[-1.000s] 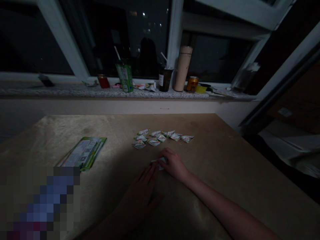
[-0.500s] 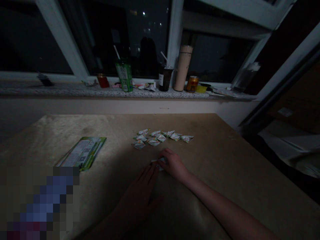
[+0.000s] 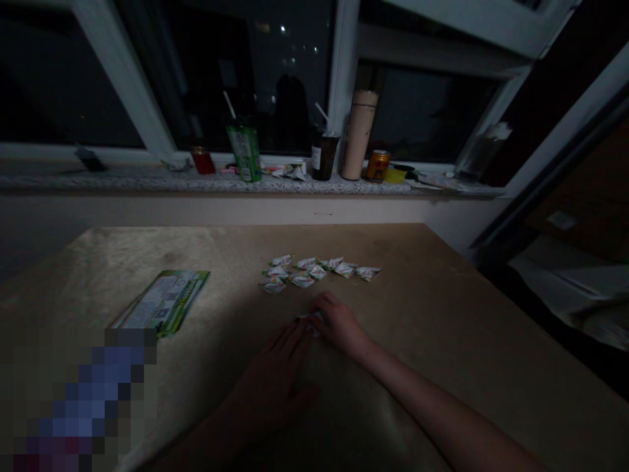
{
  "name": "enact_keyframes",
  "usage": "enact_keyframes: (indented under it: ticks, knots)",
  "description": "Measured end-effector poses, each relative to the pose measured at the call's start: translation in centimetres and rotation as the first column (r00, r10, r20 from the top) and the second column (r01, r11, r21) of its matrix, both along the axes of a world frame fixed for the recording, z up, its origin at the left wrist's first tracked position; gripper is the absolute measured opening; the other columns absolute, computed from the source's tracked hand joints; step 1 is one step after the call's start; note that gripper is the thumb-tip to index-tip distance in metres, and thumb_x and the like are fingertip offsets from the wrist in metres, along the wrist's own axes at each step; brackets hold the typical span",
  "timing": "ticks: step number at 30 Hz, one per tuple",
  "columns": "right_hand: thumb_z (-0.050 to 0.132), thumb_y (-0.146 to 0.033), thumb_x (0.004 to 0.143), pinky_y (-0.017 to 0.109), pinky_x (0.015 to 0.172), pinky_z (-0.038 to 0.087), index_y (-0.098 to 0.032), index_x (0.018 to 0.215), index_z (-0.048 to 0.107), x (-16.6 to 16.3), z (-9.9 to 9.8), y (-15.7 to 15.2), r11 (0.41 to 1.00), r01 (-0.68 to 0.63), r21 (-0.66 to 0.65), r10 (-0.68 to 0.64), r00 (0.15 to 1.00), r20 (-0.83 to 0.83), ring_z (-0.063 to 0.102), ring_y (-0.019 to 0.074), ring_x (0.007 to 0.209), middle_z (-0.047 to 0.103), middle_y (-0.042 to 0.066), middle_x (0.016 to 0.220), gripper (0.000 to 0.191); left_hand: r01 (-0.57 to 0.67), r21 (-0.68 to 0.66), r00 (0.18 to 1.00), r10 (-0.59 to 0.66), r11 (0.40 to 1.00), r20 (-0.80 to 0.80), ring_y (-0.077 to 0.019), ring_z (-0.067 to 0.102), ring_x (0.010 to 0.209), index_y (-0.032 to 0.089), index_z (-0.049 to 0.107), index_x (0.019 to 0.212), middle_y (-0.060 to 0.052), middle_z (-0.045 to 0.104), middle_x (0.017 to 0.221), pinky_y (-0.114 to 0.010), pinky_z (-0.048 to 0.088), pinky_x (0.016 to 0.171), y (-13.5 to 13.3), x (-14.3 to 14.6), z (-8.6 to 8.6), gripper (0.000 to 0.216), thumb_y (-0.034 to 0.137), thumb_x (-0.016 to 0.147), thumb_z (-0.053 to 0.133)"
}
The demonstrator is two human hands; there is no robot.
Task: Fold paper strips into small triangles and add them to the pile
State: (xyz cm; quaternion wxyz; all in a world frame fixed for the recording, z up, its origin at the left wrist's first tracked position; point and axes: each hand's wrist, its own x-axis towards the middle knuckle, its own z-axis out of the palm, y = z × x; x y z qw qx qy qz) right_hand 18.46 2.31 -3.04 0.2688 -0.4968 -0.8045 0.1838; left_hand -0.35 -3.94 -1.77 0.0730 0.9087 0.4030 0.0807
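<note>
Above the middle of the table [image 3: 442,367], my right hand [image 3: 343,328] has its curled fingers and thumb on a small whitish piece of folded wrapper [image 3: 311,318]. My left hand [image 3: 275,370] lies flat and stretched out, its fingertips touching the near left side of that piece. Most of the piece is hidden under the fingers. Just beyond my hands, several small folded triangular pieces [image 3: 302,280], white with green and orange marks, lie in a loose cluster. To the left rest flat green-and-white wrappers [image 3: 171,301], stacked on one another.
A blurred-out bluish shape [image 3: 91,393] covers the lower left. On the window sill [image 3: 162,180] stand a green cup with a straw [image 3: 244,151], a dark cup [image 3: 324,156], a tall pinkish flask [image 3: 360,134], an orange can [image 3: 378,165] and a red jar [image 3: 202,160]. Light is dim.
Almost nothing differs. Both hands stay on the folded wrapper, with only a slight shift of the fingers.
</note>
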Motion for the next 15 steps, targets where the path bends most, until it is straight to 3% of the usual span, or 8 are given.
enact_keyframes:
  ticks: [4, 9, 12, 15]
  knots:
    - [0.057, -0.017, 0.085, 0.026, 0.071, 0.045, -0.017, 0.095, 0.059, -0.2, 0.1, -0.3, 0.999, 0.043, 0.033, -0.047, 0.991, 0.127, 0.057, 0.0172, 0.083, 0.056, 0.007, 0.099, 0.011, 0.019, -0.033, 1.0, -0.019, 0.999, -0.004, -0.0288, 0.022, 0.138, 0.015, 0.021, 0.146, -0.012, 0.022, 0.152, -0.044, 0.027, 0.11, 0.0, 0.0, -0.1, 0.079, 0.048, 0.083, 0.054]
    - [0.058, -0.027, 0.085, 0.037, 0.079, 0.044, -0.016, 0.097, 0.062, 0.4, 1.1, -1.1, 0.975, 0.124, 0.182, -0.165, 0.958, 0.235, 0.054, 0.0259, 0.095, 0.059, 0.012, 0.101, 0.017, 0.024, -0.05, 0.999, -0.026, 0.998, -0.023, -0.0286, 0.022, 0.138, 0.013, 0.022, 0.146, -0.012, 0.022, 0.152, -0.042, 0.026, 0.11, 0.1, 0.0, 0.1, 0.081, 0.048, 0.081, 0.056]
    - [0.051, -0.027, 0.09, 0.041, 0.088, 0.041, -0.017, 0.112, 0.059, 1.6, 1.8, -2.1, 0.969, -0.037, 0.243, -0.005, 0.985, 0.173, 0.053, 0.0255, 0.107, 0.061, 0.013, 0.113, 0.025, 0.034, -0.027, 0.999, -0.035, 0.999, -0.006, -0.0281, 0.023, 0.137, 0.015, 0.021, 0.146, -0.012, 0.024, 0.151, -0.042, 0.027, 0.11, 0.1, 0.0, 0.1, 0.082, 0.049, 0.08, 0.057]
    - [0.047, -0.026, 0.092, 0.041, 0.101, 0.036, -0.02, 0.121, 0.056, 2.7, 1.9, -3.4, 0.934, -0.25, 0.255, 0.204, 0.96, 0.194, 0.049, 0.022, 0.119, 0.06, 0.01, 0.122, 0.03, 0.043, -0.007, 0.999, -0.043, 0.999, 0.008, -0.0285, 0.024, 0.137, 0.015, 0.022, 0.146, -0.012, 0.025, 0.151, -0.043, 0.027, 0.109, 0.1, 0.0, 0.3, 0.083, 0.05, 0.08, 0.056]
